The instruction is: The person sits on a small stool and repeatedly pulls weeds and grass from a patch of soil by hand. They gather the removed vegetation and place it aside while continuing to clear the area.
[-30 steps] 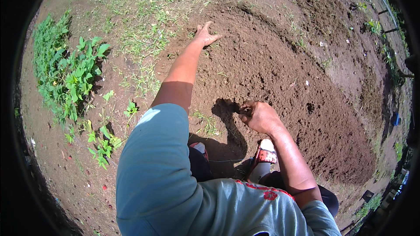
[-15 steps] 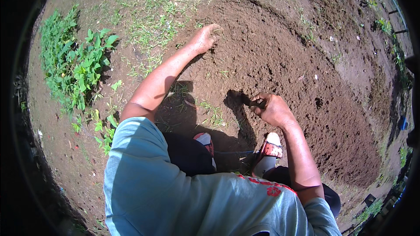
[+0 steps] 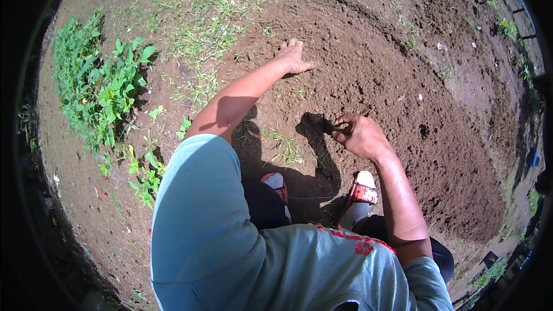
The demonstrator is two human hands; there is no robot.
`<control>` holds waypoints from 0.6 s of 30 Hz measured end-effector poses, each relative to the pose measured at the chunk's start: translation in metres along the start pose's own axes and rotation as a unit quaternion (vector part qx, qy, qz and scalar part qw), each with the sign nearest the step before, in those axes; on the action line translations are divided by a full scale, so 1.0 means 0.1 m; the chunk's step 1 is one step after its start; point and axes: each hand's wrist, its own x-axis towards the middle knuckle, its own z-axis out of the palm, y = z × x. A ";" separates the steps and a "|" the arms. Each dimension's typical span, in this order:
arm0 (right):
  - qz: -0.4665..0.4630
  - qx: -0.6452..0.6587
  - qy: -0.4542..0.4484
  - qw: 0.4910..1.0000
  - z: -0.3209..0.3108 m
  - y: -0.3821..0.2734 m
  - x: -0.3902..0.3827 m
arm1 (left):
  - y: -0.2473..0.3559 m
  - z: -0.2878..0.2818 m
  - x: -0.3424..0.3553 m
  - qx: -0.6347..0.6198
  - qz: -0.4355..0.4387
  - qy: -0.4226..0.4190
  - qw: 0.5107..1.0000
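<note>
My left hand (image 3: 295,58) lies on the loose brown soil (image 3: 351,75) of a low raised bed, near its left edge. Its thumb stands away from the fingers, and nothing shows in its grasp. Closer to my feet, my right hand (image 3: 364,137) is bent with thumb and fingertips drawn together just over the soil. What it pinches, if anything, is lost in dark shadow beside the fingertips. A small tuft of grass (image 3: 286,148) grows to the left of that hand.
Sandalled feet, the left (image 3: 275,183) and the right (image 3: 364,189), stand at the bed's near edge, with a thin blue line (image 3: 311,198) between them. Leafy green plants (image 3: 109,92) grow at the left. Patchy grass (image 3: 210,29) lies beyond them, and a fence (image 3: 521,17) runs at far right.
My left hand has moved right and slightly nearer over the soil, its thumb now spread. My right hand has shifted slightly and stays bent.
</note>
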 end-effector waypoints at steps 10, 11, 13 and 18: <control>-0.016 -0.004 0.021 1.000 0.06 -0.02 -0.07 | -0.75 -0.21 -0.78 0.081 0.056 0.076 0.992; -0.024 0.008 0.029 0.999 0.06 -0.01 -0.07 | -0.78 -0.34 -0.68 0.058 0.018 0.121 0.991; -0.018 -0.001 0.030 0.999 0.07 0.04 -0.08 | -0.74 -0.47 -0.58 -0.077 0.036 0.140 0.987; -0.002 0.032 -0.001 0.999 0.09 0.16 -0.10 | -0.47 -0.79 -0.61 -0.385 0.050 0.179 0.904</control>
